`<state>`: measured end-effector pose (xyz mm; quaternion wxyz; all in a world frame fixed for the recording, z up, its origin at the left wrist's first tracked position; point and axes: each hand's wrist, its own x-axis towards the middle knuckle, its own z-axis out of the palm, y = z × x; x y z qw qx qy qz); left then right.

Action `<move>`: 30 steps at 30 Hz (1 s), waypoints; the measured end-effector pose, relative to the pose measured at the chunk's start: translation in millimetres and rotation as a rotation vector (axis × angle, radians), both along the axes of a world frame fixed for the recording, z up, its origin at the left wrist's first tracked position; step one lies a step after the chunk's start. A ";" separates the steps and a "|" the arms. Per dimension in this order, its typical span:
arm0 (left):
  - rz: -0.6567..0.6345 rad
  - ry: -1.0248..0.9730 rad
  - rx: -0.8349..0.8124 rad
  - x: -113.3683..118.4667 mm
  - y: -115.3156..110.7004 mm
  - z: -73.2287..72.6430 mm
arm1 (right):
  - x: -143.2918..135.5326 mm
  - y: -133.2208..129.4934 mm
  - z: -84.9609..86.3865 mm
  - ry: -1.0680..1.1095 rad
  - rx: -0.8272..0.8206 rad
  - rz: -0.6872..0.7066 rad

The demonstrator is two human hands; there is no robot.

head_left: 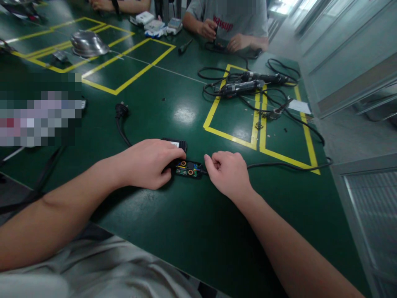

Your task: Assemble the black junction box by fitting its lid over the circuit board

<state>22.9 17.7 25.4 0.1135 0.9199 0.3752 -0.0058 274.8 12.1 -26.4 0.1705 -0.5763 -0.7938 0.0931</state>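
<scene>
An opened black case with a green circuit board (188, 169) lies on the green table (173, 231); copper-coloured rings and coloured wires show on it. My left hand (151, 163) is closed over the case's left end, thumb and fingers gripping it. Just behind the board is a black cover with a white label (175, 144), partly hidden by the left hand. My right hand (229, 171) has curled fingers around the black cable (203, 171) leaving the board's right end. A black power plug (122, 110) lies beyond my left forearm, its cord running toward the left hand.
Two black electric screwdrivers (243, 87) with looping cables lie at the back right among yellow tape lines (229, 134). A metal bowl (88, 43) stands at the back left. Across the table a person in a grey shirt (248, 20) works with both hands. White boxes (155, 25) sit nearby.
</scene>
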 end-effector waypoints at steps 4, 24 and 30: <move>-0.054 -0.051 0.045 -1.0 0.4 -4.0 | -0.1 0.0 0.6 0.003 -0.013 -0.003; -0.128 -0.148 0.088 0.5 -2.7 -0.5 | 1.0 -0.7 -0.1 -0.009 0.020 -0.003; -0.136 -0.149 0.092 1.4 -3.1 0.1 | 0.0 -1.4 1.8 -0.002 0.007 -0.014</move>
